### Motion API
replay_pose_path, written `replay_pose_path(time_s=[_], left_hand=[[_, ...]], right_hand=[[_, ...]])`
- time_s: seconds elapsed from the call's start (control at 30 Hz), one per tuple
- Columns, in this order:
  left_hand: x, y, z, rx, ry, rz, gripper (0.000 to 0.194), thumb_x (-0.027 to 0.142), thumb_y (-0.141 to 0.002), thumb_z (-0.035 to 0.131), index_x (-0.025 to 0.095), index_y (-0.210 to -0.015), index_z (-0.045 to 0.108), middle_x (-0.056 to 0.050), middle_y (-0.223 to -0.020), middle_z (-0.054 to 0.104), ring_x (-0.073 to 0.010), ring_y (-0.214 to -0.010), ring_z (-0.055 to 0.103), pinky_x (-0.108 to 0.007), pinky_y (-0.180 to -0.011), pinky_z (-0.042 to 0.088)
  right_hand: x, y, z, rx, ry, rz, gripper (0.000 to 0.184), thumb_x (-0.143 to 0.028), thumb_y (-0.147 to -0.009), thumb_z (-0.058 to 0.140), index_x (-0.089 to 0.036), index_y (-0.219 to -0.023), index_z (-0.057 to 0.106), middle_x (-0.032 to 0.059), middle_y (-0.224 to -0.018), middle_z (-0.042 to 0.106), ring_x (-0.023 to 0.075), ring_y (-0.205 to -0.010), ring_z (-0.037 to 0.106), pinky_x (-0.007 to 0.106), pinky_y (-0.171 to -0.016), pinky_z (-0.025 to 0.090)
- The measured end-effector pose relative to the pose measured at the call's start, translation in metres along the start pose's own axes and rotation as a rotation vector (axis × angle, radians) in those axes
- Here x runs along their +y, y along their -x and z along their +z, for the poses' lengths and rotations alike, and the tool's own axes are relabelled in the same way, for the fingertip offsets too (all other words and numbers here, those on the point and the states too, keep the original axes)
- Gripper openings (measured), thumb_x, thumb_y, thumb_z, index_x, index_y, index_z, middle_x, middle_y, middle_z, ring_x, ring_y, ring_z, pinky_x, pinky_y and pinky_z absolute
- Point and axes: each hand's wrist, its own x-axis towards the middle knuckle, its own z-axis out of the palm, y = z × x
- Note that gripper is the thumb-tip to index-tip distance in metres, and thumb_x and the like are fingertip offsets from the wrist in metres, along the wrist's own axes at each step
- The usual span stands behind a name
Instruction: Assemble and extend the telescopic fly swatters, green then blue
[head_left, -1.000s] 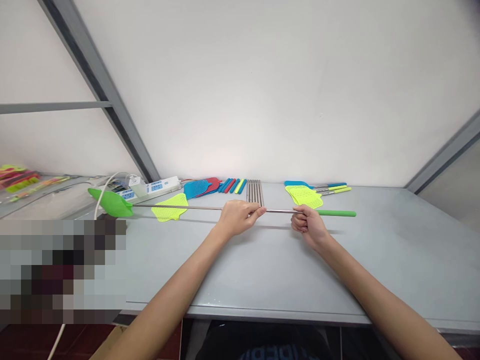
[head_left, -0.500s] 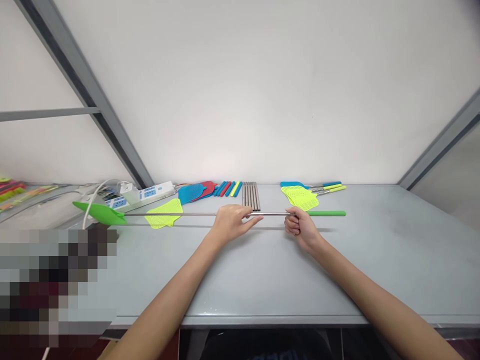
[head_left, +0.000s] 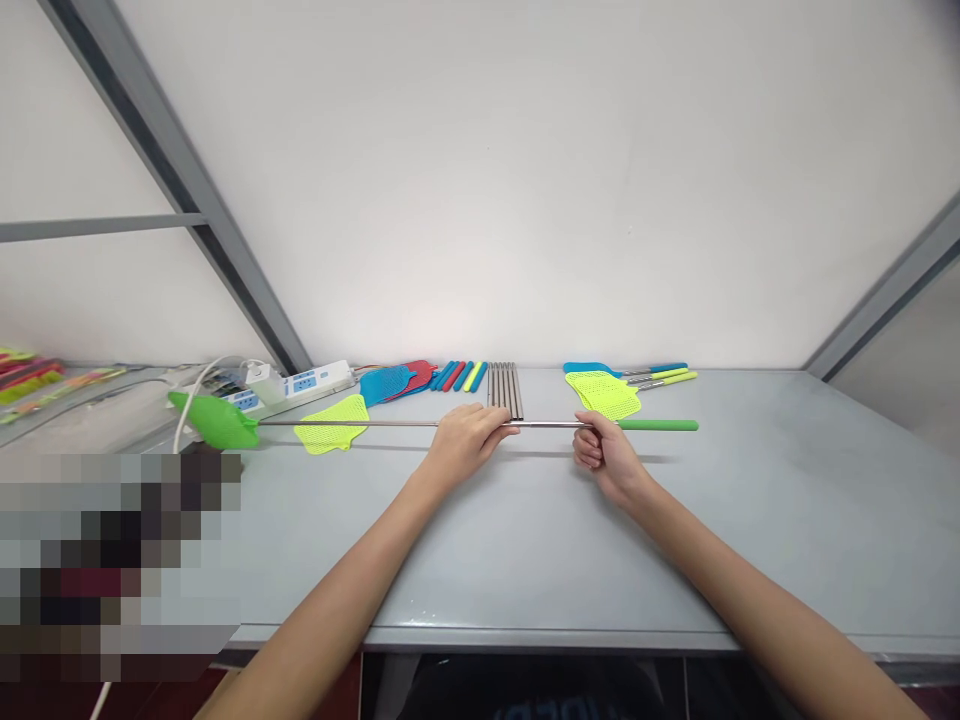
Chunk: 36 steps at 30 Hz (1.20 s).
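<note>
Green swatter is pinched by left hand and right hand above bench, parallel to front edge | seemingly already joined | metal rods, loose grips by back edge are still unjoined.

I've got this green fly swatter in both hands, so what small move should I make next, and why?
I'd probably ease your left hand toward your right hand, shortening the metal rod if it telescopes: it reaches far between the green head and the green handle, while the swatters at back right show only short metal shafts.
</note>
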Motion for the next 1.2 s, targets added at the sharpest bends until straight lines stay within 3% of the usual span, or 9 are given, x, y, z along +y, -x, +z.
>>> replay_pose_path(time_s=[0.3, 1.2], left_hand=[[-0.0005, 0.0013, -0.0025, 0.038, -0.02, 0.063, 0.028, 0.036, -0.088, 0.034, 0.019, -0.078, 0.054, 0.0, -0.065, 0.056, -0.0123, -0.061, 0.044, -0.025, -0.059, 0.028], [-0.002, 0.0029, 0.0004, 0.329, 0.037, 0.098, 0.01, 0.028, -0.08, 0.053, 0.019, -0.077, 0.054, 0.0, -0.071, 0.06, -0.0121, -0.066, 0.049, -0.025, -0.061, 0.033]], right_hand=[[-0.0042, 0.0056, 0.0031, 0.014, 0.028, -0.035, 0.045, -0.032, -0.074, 0.051, -0.019, -0.041, 0.023, -0.0063, -0.037, 0.021, 0.0063, -0.036, 0.018, 0.024, -0.037, 0.02], [-0.0099, 0.0101, 0.006, -0.023, -0.009, -0.057, 0.033, -0.03, -0.072, 0.053, -0.018, -0.048, 0.032, -0.0065, -0.041, 0.027, 0.0061, -0.038, 0.021, 0.022, -0.039, 0.023]])
